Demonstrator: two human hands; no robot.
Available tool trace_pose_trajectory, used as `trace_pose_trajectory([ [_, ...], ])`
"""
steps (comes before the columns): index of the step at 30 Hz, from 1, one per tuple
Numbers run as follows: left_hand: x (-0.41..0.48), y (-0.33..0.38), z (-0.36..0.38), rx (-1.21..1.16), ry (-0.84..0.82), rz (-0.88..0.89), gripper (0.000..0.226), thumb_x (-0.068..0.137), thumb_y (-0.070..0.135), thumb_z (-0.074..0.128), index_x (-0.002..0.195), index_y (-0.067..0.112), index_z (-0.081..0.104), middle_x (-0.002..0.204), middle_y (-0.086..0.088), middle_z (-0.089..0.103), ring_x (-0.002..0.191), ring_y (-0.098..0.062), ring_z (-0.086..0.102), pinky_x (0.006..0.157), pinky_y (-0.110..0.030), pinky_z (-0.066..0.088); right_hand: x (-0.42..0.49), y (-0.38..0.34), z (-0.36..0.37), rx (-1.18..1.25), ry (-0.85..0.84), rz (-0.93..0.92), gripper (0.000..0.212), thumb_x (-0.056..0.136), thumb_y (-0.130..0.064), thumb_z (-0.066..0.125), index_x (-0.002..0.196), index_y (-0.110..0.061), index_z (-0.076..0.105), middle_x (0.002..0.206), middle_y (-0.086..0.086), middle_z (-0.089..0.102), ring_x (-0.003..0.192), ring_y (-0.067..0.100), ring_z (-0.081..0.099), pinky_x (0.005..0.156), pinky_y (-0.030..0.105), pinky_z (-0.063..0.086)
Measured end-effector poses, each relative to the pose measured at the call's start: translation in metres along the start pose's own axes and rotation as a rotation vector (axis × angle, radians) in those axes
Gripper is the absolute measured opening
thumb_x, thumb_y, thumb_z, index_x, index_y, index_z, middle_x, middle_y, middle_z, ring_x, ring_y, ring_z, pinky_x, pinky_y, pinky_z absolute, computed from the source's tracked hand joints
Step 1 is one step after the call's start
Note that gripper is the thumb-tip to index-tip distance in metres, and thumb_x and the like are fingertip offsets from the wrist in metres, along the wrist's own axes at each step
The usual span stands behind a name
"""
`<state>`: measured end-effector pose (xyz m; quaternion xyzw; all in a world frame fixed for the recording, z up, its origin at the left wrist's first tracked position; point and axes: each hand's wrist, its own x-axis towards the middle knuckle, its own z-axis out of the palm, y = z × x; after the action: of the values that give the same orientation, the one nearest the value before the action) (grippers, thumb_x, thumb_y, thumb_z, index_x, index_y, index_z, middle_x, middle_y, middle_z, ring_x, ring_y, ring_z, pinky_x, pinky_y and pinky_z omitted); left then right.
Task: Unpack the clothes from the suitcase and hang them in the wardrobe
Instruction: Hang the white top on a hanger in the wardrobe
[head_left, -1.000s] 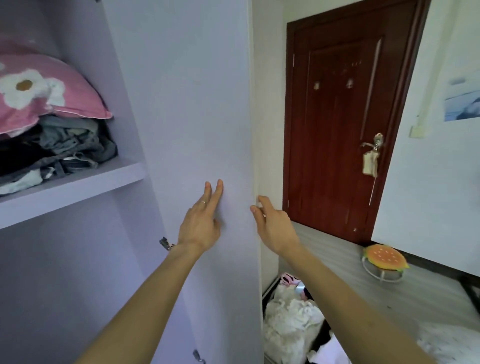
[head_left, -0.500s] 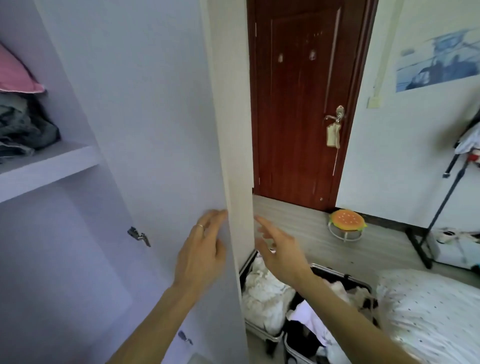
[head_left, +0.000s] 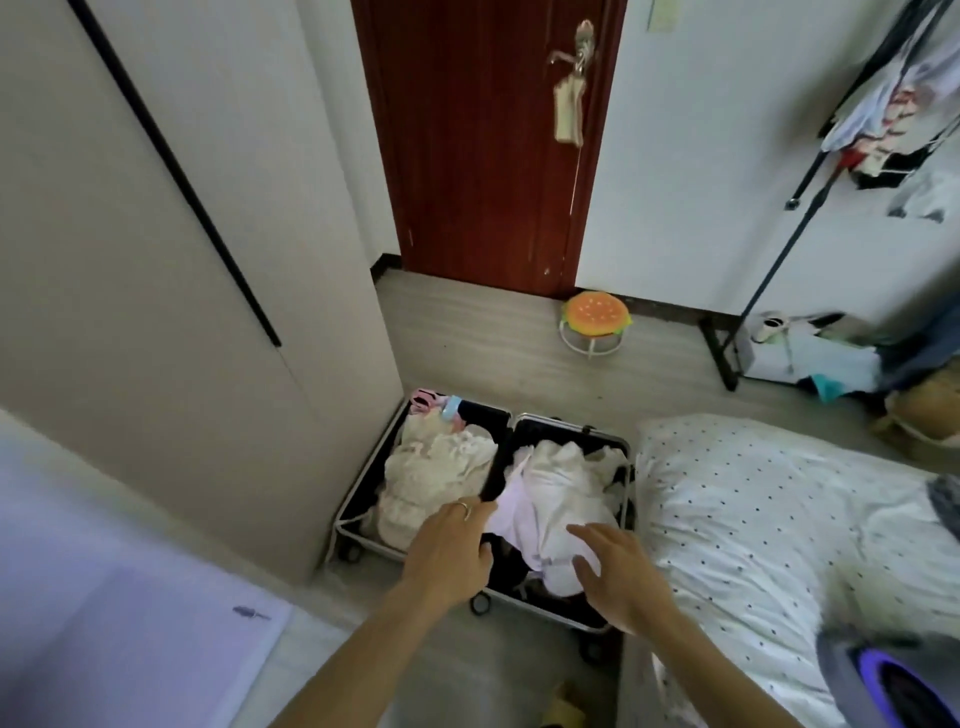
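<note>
On the floor between the wardrobe (head_left: 156, 312) and the bed (head_left: 779, 519), the open suitcase (head_left: 500, 441) lies flat, both halves filled with pale clothes. The left hand (head_left: 452, 551) meets the lilac garment (head_left: 511, 512); its fingertips are hidden, so a grip cannot be confirmed. The right hand (head_left: 621, 577) is released, fingers spread over the white garment (head_left: 561, 493).

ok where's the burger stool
Head view, right of centre: the burger stool stands on the floor at the foot of the red door, beyond the open suitcase.
</note>
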<state>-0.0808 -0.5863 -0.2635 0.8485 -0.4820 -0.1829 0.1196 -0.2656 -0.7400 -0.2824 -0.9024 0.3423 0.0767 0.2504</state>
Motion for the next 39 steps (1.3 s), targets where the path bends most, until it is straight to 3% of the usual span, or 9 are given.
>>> trace_pose_trajectory([
  [6,0.127,-0.002,0.057,0.011,-0.149,-0.101,0.054,0.098,0.028,0.047,0.15,0.024,0.036,0.154,0.0,0.037,0.138,-0.022,0.037,0.109,-0.035,0.036,0.106,0.078,-0.011,-0.043,-0.042,0.084,0.047,0.102,-0.041,0.04,0.148,-0.034,0.038,0.152,-0.006,0.039,0.14,0.02,0.034,0.112,0.033,0.03],
  [12,0.234,-0.038,0.144,0.012,-0.226,-0.167,0.052,0.098,0.032,0.047,0.149,0.025,0.036,0.153,0.001,0.036,0.138,-0.022,0.035,0.107,-0.037,0.038,0.217,0.147,0.036,-0.006,-0.129,0.169,0.05,0.101,-0.042,0.039,0.15,-0.031,0.035,0.152,-0.001,0.039,0.139,0.025,0.035,0.111,0.036,0.034],
  [16,0.299,-0.08,0.24,0.031,-0.296,-0.157,0.053,0.1,0.035,0.045,0.151,0.025,0.032,0.158,-0.002,0.029,0.141,-0.025,0.032,0.109,-0.038,0.037,0.285,0.196,0.123,0.077,-0.24,0.324,0.055,0.1,-0.046,0.04,0.151,-0.03,0.029,0.152,0.002,0.038,0.14,0.027,0.032,0.106,0.041,0.041],
  [21,0.359,-0.14,0.378,0.143,-0.361,-0.091,0.065,0.101,0.046,0.04,0.158,0.029,0.013,0.166,-0.002,-0.002,0.152,-0.027,0.004,0.12,-0.045,0.018,0.357,0.25,0.258,0.19,-0.314,0.464,0.074,0.095,-0.056,0.047,0.155,-0.021,0.019,0.155,0.009,0.032,0.138,0.03,0.035,0.106,0.037,0.036],
  [24,0.383,-0.174,0.448,0.204,-0.351,-0.056,0.067,0.102,0.051,0.036,0.158,0.033,0.004,0.165,0.001,-0.014,0.152,-0.028,-0.008,0.122,-0.05,0.01,0.397,0.269,0.32,0.259,-0.325,0.481,0.088,0.089,-0.066,0.05,0.157,-0.033,0.003,0.163,0.005,0.01,0.145,0.03,0.025,0.11,0.041,0.032],
  [27,0.395,-0.205,0.5,0.216,-0.351,-0.052,0.069,0.1,0.054,0.036,0.158,0.035,0.003,0.165,0.002,-0.016,0.152,-0.03,-0.009,0.12,-0.054,0.01,0.427,0.278,0.368,0.228,-0.285,0.421,0.095,0.085,-0.069,0.055,0.155,-0.039,-0.002,0.163,0.001,0.005,0.14,0.03,0.034,0.103,0.043,0.041],
  [29,0.398,-0.221,0.524,0.195,-0.403,-0.091,0.071,0.099,0.057,0.035,0.157,0.037,-0.001,0.164,0.002,-0.02,0.152,-0.03,-0.01,0.12,-0.055,0.01,0.439,0.279,0.391,0.192,-0.25,0.427,0.089,0.088,-0.061,0.057,0.155,-0.034,0.006,0.154,0.006,0.021,0.127,0.031,0.047,0.094,0.041,0.045],
  [33,0.397,-0.229,0.533,0.107,-0.523,-0.157,0.071,0.101,0.056,0.032,0.155,0.042,-0.011,0.161,0.001,-0.028,0.151,-0.029,-0.013,0.121,-0.052,0.008,0.444,0.275,0.401,0.131,-0.16,0.442,0.047,0.101,-0.039,0.045,0.143,-0.02,0.037,0.131,0.009,0.053,0.113,0.032,0.055,0.09,0.04,0.045],
  [39,0.394,-0.198,0.443,0.147,-0.588,-0.146,0.066,0.104,0.042,0.036,0.158,0.032,0.001,0.166,-0.002,-0.012,0.153,-0.023,0.003,0.12,-0.046,0.018,0.433,0.248,0.292,0.242,0.099,0.373,0.03,0.103,-0.029,0.044,0.123,-0.012,0.058,0.115,0.011,0.058,0.101,0.032,0.057,0.077,0.033,0.041],
])
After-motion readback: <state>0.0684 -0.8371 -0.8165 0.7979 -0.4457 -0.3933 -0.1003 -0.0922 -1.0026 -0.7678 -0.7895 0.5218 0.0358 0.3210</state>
